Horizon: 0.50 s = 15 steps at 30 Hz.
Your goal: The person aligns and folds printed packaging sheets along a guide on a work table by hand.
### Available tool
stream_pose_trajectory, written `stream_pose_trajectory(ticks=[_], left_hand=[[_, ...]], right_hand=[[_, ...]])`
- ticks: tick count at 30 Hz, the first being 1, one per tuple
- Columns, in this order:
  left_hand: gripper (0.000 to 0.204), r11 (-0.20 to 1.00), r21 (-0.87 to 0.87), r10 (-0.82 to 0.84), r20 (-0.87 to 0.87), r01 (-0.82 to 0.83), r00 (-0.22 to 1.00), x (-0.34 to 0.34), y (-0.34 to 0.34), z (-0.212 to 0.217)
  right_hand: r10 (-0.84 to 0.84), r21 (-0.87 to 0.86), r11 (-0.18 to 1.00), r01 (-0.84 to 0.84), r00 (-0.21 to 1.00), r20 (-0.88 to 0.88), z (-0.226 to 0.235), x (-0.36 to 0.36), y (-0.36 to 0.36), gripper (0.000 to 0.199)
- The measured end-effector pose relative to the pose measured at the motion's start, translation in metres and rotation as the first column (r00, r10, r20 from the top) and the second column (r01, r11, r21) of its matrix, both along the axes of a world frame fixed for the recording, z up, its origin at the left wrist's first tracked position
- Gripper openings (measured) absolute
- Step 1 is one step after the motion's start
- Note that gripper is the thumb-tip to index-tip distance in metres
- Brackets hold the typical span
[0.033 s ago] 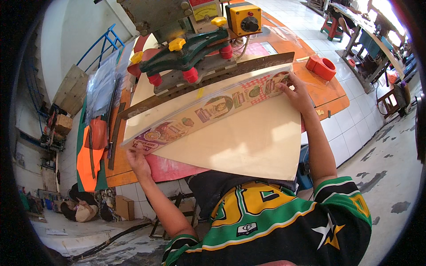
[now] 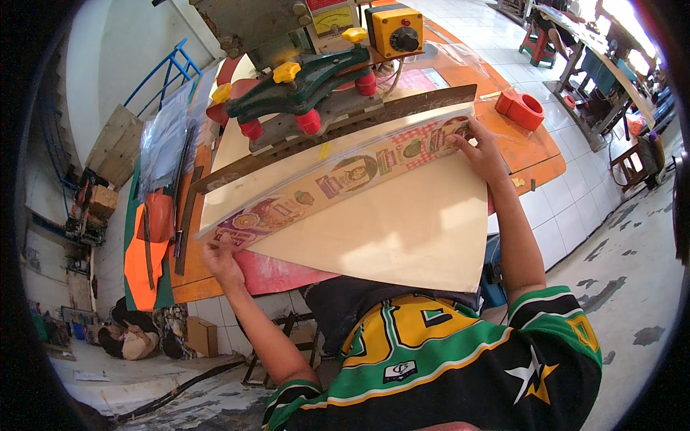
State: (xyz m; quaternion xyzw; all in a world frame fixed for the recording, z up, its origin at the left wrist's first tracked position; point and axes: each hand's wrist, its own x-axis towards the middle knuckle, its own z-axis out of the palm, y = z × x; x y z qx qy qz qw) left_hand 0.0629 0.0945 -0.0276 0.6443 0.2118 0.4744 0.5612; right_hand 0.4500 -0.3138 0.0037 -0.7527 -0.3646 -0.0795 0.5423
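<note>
A long printed clear plastic strip with food pictures and red checks lies slantwise over a cream sheet. My left hand pinches the strip's lower left end between thumb and fingers. At the upper right end my right hand grips it, thumb on top and fingers round the edge. Just beyond the strip runs a long metal bar under a press head with green arms, yellow knobs and red spacers. Beneath the cream sheet a pink sheet shows.
A red tape dispenser sits at the right of the orange table. A yellow control box stands beside the press. Clear plastic sheets and dark metal strips lie at the left. Another person is low at the far left.
My left hand has shifted very slightly left and down at the strip's end. My right hand and the press look the same.
</note>
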Motion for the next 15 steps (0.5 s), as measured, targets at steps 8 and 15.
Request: stream_pose_trajectory(ticks=[8, 15], left_hand=[[0.026, 0.973, 0.154, 0.185, -0.085, -0.171, 0.979, 0.008, -0.014, 0.022], [0.030, 0.996, 0.084, 0.029, 0.045, -0.032, 0.999, 0.005, 0.000, 0.011]], right_hand=[[-0.064, 0.038, 0.997, 0.060, 0.992, 0.111, 0.004, -0.003, -0.003, 0.030], [-0.005, 0.039, 0.999, 0.005, 1.000, 0.013, 0.005, -0.001, 0.000, 0.034]])
